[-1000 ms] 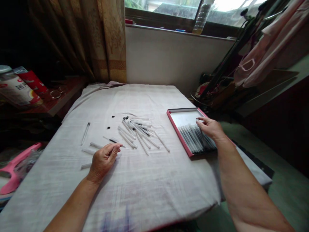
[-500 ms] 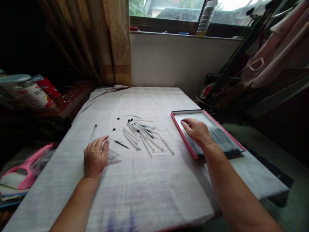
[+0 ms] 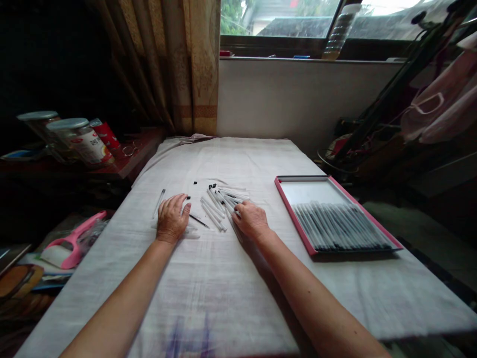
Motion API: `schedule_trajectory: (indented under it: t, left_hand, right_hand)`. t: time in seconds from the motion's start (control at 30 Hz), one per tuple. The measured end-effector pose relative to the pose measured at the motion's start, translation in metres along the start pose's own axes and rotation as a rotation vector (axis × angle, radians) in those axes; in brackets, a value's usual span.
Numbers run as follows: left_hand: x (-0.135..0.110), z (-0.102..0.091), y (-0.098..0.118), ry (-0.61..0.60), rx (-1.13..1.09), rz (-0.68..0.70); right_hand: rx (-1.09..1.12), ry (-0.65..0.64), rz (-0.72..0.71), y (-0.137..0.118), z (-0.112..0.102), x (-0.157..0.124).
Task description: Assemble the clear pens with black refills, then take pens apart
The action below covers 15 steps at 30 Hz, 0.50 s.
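On the white cloth lies a loose pile of clear white pen barrels (image 3: 213,214), with small black caps (image 3: 212,186) at its far end. My right hand (image 3: 252,218) reaches down at the pile's right side, its fingers drawn together on the barrels; what lies between the fingertips is hidden. My left hand (image 3: 172,219) rests over a few more barrels (image 3: 192,234), thumb apart from the fingers and nothing visible in its grasp. Just right of it is a dark thin pen refill (image 3: 199,221). A pen tube with a dark end (image 3: 159,203) lies beyond its left side.
To the right, a pink-edged tray (image 3: 298,221) holds a row of pens (image 3: 343,226). Jars (image 3: 84,144) stand on a dark side table at left, above pink scissors (image 3: 76,243). A curtain (image 3: 201,74) and window are behind the cloth-covered table (image 3: 223,293).
My right hand has moved left from over the tray to the pile of barrels. The left hand's thumb and fingers have spread a little. The whole view has shifted.
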<state>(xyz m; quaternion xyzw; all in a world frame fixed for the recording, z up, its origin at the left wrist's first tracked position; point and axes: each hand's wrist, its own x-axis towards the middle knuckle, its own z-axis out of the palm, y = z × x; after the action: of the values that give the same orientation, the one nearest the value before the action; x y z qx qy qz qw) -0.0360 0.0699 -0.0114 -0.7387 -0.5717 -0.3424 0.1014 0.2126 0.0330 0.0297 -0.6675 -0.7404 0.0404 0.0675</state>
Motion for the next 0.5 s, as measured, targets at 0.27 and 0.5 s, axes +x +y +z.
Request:
schedule_trajectory:
  t: [0.27,0.5]
  left_hand:
    - [-0.004,-0.011,0.029,0.037,-0.116,0.197]
    - [-0.04,-0.037,0.057,-0.088,-0.02,0.4]
  right_hand:
    - [0.132,0.085,0.024,0.003,-0.008,-0.011]
    - [0.402,0.078,-0.233,-0.018,-0.001,-0.034]
